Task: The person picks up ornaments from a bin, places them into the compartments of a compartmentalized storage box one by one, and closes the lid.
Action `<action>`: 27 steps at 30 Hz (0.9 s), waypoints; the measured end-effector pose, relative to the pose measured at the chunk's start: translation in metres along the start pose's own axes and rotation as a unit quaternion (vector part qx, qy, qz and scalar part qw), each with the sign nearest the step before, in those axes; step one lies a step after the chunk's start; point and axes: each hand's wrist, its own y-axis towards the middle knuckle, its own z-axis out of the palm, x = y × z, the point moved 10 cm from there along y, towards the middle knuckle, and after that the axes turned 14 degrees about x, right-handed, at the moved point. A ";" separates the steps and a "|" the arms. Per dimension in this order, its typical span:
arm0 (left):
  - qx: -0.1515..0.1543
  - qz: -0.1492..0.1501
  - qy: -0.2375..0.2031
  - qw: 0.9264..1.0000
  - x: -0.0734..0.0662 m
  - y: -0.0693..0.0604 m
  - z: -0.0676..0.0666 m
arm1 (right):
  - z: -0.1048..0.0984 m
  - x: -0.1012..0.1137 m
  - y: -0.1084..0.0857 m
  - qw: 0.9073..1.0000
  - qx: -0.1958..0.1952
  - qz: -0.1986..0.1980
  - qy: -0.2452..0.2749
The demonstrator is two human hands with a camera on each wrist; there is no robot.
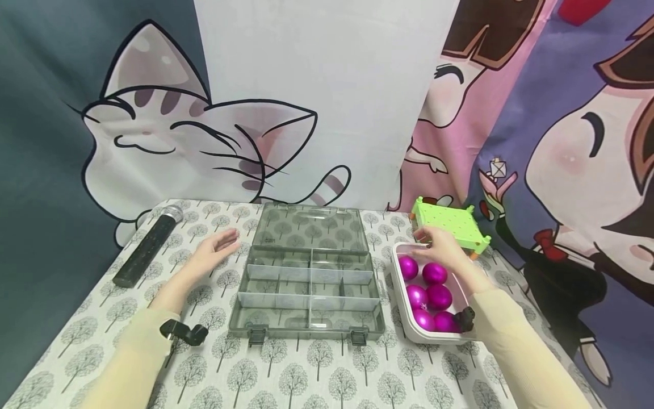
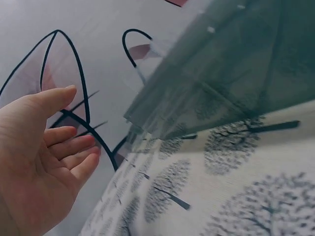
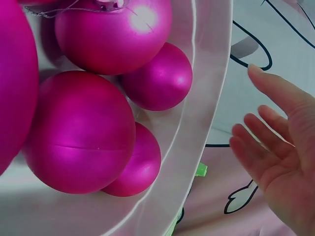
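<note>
Loose balls, bare fingers: rolling and snagging the likeliest trouble

Magenta balls (image 1: 438,296), six visible in the head view, sit crowded in the white tub (image 1: 403,309) at the right. Right hand (image 1: 440,245) over the tub's far end, fingers loosely bent, thumb apart, holding nothing; right wrist view shows it clear of the balls. Left hand (image 1: 212,253) also holds nothing, fingers relaxed, just left of the divided box (image 1: 276,317), whose lid (image 1: 311,230) lies back.

Risks, as I judge them. Balls look smooth; an off-centre pinch could squirt one sideways into its neighbours, and a dropped one could roll across the tree-print cloth (image 1: 293,369). A silvery fitting (image 3: 111,4) on one ball might catch a finger. The right wrist camera (image 1: 464,319) hangs by the tub's near rim; a low wrist could knock it and shift the tub. A careless left sweep could jolt the lid.
</note>
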 end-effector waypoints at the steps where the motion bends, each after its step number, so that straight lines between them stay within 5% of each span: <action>1: 0.002 0.001 -0.005 1.000 0.003 0.000 0.001 | 0.002 -0.001 0.000 1.000 0.008 -0.001 0.003; 15: 0.073 -0.012 -0.104 0.992 0.030 0.004 0.025 | 0.016 -0.010 0.001 0.996 0.081 0.024 -0.010; 27: 0.074 -0.002 -0.147 0.986 0.042 0.003 0.032 | 0.030 -0.009 0.004 0.992 0.117 0.042 -0.028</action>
